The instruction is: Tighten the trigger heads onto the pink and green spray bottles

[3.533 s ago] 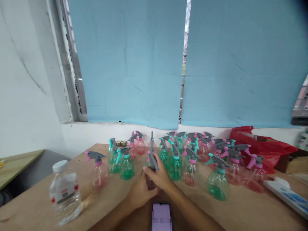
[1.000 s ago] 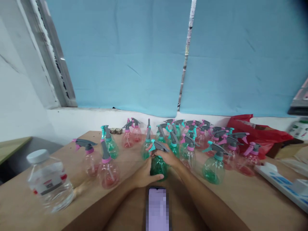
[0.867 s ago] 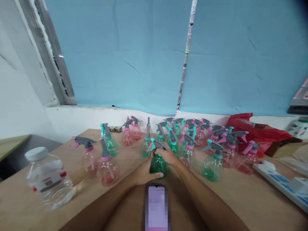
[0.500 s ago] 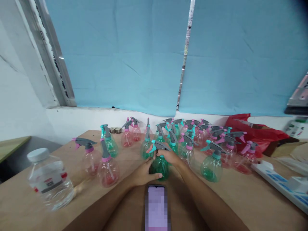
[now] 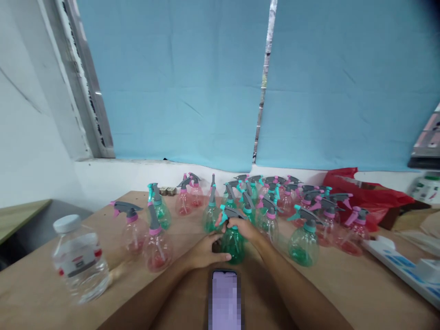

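A green spray bottle (image 5: 233,245) with a grey and turquoise trigger head stands upright in front of me, between my hands. My left hand (image 5: 204,252) is curved around the left side of its round body, with the thumb across the lower front and the other fingers partly hidden behind. From the right, my right hand (image 5: 242,226) grips the bottle just under the spray head, at the neck. Close behind stand more green spray bottles, among them one with its nozzle turned away (image 5: 211,215). A phone (image 5: 225,298) with a lit screen lies just below the held bottle.
Pink spray bottles (image 5: 158,252) stand at left, near a clear water bottle (image 5: 80,261). Several pink and green ones crowd the back right. A green bottle (image 5: 304,245), a white power strip (image 5: 402,261) and a red plastic bag (image 5: 364,192) are on the right. Behind is the wall.
The view has shifted a little, so everything sits slightly lower and further right. Both hands stay at the same green spray bottle; my left thumb now covers less of its front.
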`<state>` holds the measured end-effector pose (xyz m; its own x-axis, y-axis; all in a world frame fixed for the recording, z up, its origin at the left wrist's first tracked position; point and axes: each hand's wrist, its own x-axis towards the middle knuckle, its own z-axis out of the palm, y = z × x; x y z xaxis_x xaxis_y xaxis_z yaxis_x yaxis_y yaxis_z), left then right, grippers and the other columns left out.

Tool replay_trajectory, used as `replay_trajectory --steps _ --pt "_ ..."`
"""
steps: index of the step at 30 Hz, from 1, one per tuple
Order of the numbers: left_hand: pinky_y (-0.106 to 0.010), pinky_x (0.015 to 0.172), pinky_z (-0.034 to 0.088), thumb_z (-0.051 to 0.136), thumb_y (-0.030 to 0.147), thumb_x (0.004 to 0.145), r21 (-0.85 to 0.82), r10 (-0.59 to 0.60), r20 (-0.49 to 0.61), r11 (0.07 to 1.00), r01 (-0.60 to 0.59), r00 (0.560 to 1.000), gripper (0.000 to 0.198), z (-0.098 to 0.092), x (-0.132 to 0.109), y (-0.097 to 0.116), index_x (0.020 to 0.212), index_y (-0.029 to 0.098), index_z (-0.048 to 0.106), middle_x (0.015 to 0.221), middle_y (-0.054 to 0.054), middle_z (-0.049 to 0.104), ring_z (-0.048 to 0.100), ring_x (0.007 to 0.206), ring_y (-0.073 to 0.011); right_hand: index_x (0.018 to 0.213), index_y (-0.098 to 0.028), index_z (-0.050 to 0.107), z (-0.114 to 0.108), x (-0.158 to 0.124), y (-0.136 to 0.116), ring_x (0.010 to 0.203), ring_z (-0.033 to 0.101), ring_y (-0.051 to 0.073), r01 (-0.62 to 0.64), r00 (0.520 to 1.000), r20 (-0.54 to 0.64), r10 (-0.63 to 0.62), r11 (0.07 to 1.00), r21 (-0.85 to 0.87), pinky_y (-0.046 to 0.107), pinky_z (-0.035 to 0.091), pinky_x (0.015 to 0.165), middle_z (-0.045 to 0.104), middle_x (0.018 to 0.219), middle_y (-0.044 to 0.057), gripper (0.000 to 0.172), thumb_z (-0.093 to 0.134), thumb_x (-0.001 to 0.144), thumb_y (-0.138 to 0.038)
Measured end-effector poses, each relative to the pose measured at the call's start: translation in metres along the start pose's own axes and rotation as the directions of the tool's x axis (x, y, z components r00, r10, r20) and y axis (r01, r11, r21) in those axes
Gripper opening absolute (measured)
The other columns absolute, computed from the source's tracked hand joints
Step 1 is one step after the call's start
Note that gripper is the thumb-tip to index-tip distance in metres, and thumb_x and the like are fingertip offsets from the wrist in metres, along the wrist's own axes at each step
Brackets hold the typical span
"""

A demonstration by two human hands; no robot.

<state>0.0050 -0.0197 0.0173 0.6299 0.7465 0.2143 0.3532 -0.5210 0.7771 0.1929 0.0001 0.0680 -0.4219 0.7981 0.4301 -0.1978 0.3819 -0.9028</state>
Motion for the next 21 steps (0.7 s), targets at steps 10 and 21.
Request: replay_trajectory --steps 10,21 --pt "-0.041 0.102 0.047 0.077 0.047 0.078 0.005 0.007 0.003 1.0 -0.007 1.0 0.059 -0.001 -0.001 -0.001 0.128 0.019 0.062 0.128 -0.009 0.065 0.058 0.119 -0.031 0.082 -0.021 0.074 0.0 0.001 0.001 0.056 0.058 0.017 0.009 1.0 0.008 -0.009 1.0 -0.01 0.03 0.046 0.064 0.064 0.06 -0.001 0.031 0.05 0.062 -0.021" --pt "-0.043 0.104 0.046 0.075 0.046 0.081 0.0 0.021 0.026 1.0 -0.021 0.999 0.06 -0.001 -0.002 -0.001 0.132 0.02 0.059 0.126 -0.007 0.067 0.058 0.12 -0.0309 0.081 -0.022 0.074 0.006 -0.002 -0.016 0.06 0.06 0.018 -0.013 0.999 -0.033 0.01 0.996 -0.085 0.03 0.046 0.065 0.063 0.057 -0.001 0.031 0.051 0.06 -0.024"
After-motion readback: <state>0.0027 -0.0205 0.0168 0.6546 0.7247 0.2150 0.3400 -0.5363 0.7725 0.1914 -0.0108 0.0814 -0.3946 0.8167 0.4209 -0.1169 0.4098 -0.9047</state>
